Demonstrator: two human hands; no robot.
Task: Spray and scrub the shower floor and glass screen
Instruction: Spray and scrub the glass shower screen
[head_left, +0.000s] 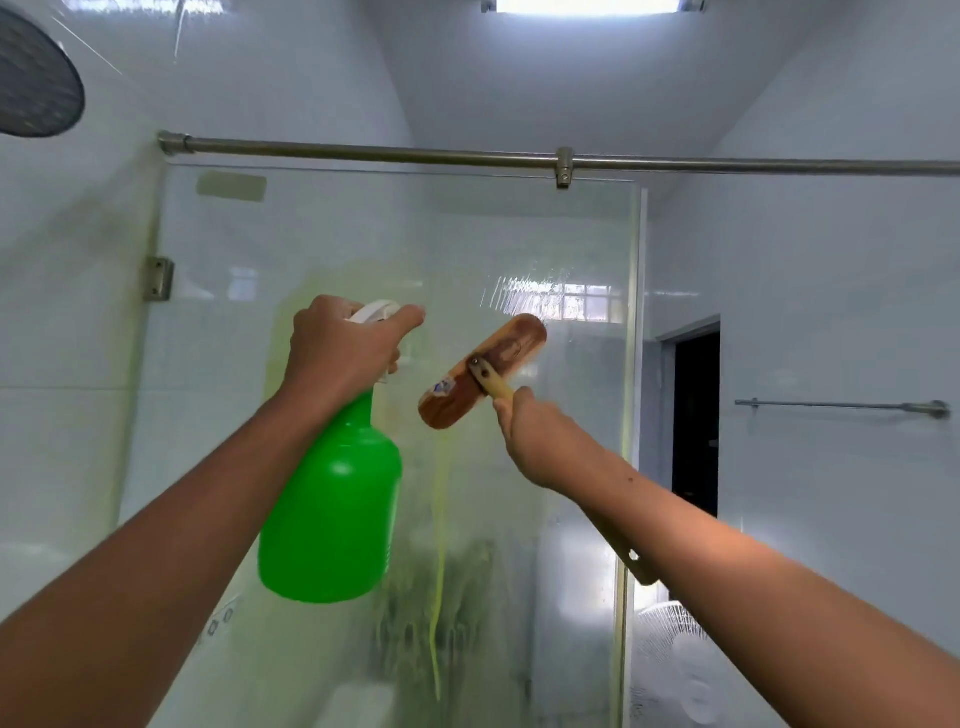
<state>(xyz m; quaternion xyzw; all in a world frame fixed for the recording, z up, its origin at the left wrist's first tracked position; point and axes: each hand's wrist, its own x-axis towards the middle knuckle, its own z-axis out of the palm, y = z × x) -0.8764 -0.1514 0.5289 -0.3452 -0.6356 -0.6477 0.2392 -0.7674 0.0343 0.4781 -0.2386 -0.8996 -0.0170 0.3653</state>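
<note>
Left hand (340, 345) gripped green plastic spray bottle (332, 499), right hand (535, 441) clutched brown wooden scrub brush (483, 371) against wet clear glass shower screen (519, 249); running cleaner risked slippery grip.

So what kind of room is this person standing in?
A tiled bathroom, inside the shower: a round shower head hangs overhead, a glass screen stands in front, and a towel rail is on the wall.

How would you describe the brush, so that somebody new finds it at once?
Find the glass screen under the metal rail. In front of it, the right hand grips a pale handle; the brush is its brown wooden head, right of the green spray bottle.
</note>
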